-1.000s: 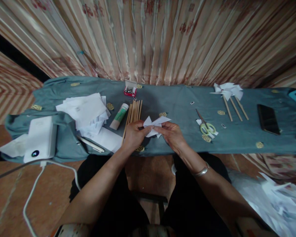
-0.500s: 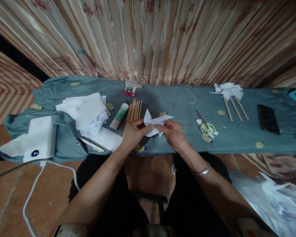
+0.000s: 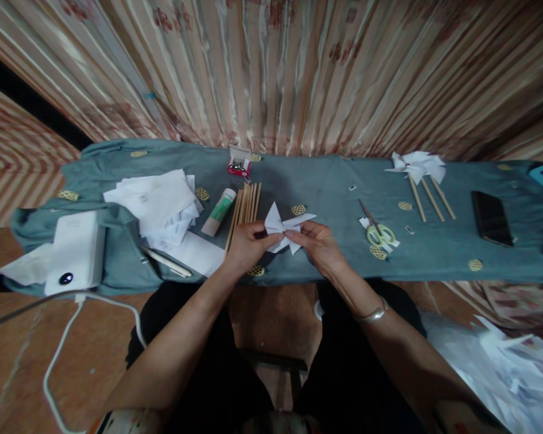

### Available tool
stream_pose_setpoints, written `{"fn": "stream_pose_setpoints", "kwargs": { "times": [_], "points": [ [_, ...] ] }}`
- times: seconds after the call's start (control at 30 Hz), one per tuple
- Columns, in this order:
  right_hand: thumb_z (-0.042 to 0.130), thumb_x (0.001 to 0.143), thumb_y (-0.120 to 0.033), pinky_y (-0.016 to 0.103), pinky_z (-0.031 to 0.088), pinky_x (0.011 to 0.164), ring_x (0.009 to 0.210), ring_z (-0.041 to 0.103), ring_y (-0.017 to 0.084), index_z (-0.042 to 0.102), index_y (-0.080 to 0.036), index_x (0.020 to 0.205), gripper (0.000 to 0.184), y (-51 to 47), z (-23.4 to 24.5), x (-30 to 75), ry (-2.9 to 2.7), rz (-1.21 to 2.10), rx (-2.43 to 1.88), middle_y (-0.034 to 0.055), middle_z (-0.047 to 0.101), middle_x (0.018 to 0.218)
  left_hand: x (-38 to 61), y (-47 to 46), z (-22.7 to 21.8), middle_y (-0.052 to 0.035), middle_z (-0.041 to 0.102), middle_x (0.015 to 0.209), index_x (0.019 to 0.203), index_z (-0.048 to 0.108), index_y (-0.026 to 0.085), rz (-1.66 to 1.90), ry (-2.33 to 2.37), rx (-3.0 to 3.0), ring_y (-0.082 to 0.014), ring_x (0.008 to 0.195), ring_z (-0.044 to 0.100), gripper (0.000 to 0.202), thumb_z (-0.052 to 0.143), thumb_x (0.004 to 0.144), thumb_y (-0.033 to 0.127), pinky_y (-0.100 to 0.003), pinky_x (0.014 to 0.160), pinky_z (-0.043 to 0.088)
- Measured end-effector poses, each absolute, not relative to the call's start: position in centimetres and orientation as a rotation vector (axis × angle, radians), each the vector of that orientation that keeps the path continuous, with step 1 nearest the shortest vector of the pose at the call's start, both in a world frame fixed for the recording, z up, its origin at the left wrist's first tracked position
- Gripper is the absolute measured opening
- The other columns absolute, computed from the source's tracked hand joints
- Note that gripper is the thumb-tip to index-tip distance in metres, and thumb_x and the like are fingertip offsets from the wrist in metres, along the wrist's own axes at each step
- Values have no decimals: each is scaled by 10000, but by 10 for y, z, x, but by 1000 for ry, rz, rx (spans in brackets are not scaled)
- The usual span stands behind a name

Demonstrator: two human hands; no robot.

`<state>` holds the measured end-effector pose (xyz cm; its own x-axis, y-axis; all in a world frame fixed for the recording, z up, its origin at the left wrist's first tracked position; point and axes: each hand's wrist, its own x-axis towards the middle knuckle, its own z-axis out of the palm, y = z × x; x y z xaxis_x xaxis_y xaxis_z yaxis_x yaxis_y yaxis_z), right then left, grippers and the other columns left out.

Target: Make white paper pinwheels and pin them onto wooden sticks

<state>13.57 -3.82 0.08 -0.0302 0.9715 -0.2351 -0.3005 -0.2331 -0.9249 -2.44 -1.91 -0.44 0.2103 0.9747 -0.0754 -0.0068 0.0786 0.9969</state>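
Note:
I hold a folded white paper pinwheel [image 3: 281, 228] over the near edge of a table covered with a blue-grey cloth [image 3: 326, 187]. My left hand [image 3: 245, 244] pinches its left side with closed fingers. My right hand [image 3: 319, 244] pinches it at the middle from the right. A small shiny point shows at the pinwheel's centre between my fingertips. A bundle of wooden sticks [image 3: 247, 205] lies just behind my left hand, and a green-and-white glue tube [image 3: 219, 212] lies beside it.
White paper sheets [image 3: 156, 202] and a pen [image 3: 166, 263] lie at left, a white box [image 3: 75, 252] with a cable beyond them. A red pin box [image 3: 239, 163] sits at back. Scissors [image 3: 377, 229], finished pinwheels on sticks [image 3: 419, 172] and a black phone [image 3: 492, 218] lie at right.
The pinwheel has risen a little and turned in my fingers, one blade now pointing up. Both hands have stayed in nearly the same place.

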Motion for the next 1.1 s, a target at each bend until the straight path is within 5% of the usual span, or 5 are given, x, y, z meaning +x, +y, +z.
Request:
{"fn": "stream_pose_setpoints", "kwargs": {
  "times": [0.77,1.1],
  "points": [
    [895,496,-387,291,507,724,619,635,132,741,-209,687,302,-46,1,136,-932,1519,-1166,-9,738,676,-22,-33,12,-7,747,738,777,739,132,925,1156,1310,-181,713,684,185,709,605,191,-278,709,541],
    [890,524,-404,287,514,772,685,675,138,758,-213,758,330,-48,1,144,-876,1532,-1116,-7,761,732,-29,-33,11,-39,727,764,810,732,123,909,1023,1258,-185,728,661,268,714,649,337,-289,713,514]
  ]
}}
